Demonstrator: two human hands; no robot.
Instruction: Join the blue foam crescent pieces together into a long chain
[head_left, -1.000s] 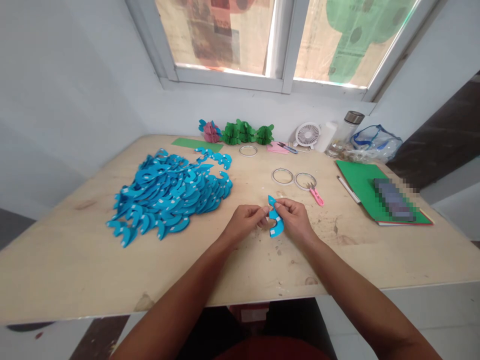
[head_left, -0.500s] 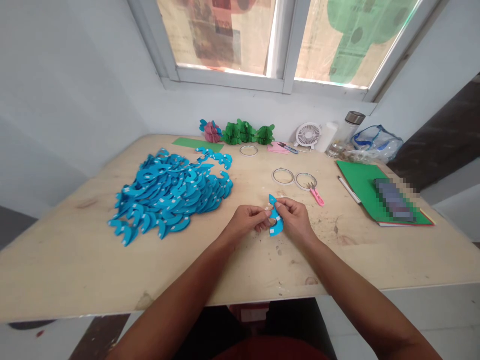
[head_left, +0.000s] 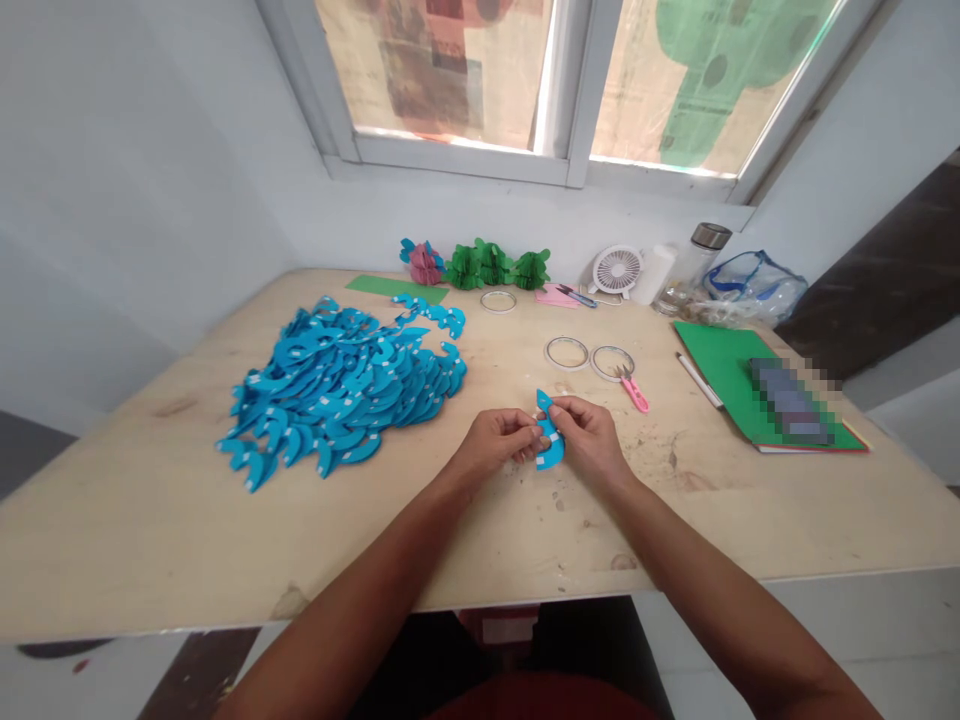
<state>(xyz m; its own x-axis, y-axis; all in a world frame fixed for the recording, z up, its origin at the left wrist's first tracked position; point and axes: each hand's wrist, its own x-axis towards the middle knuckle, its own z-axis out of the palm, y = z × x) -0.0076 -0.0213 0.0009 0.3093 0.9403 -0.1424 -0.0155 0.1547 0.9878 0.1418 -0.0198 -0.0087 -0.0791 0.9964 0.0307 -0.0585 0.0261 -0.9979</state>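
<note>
Between my two hands, above the table, is a curved blue paper cutout (head_left: 551,457) with small white squares on it. My right hand (head_left: 587,432) pinches its right edge between thumb and fingers. At the inner, left edge, the thumb and fingertips of my left hand (head_left: 501,437) are pressed together on the cutout; whether they also hold a small white bit there is too fine to make out. To the left lies a big heap of similar blue paper cutouts (head_left: 352,380), many bearing white squares.
Beyond my hands lie two tape rolls (head_left: 567,353) and pink-handled thread snips (head_left: 634,390). Along the wall stand green paper honeycomb pieces (head_left: 491,264), a small white fan (head_left: 617,270) and a glass bottle (head_left: 694,265). A green sheet (head_left: 724,375) with a blurred phone-like object is at right.
The blue cutout has shifted slightly left and tilted a little in my fingers. Both hands have stayed nearly in place.
</note>
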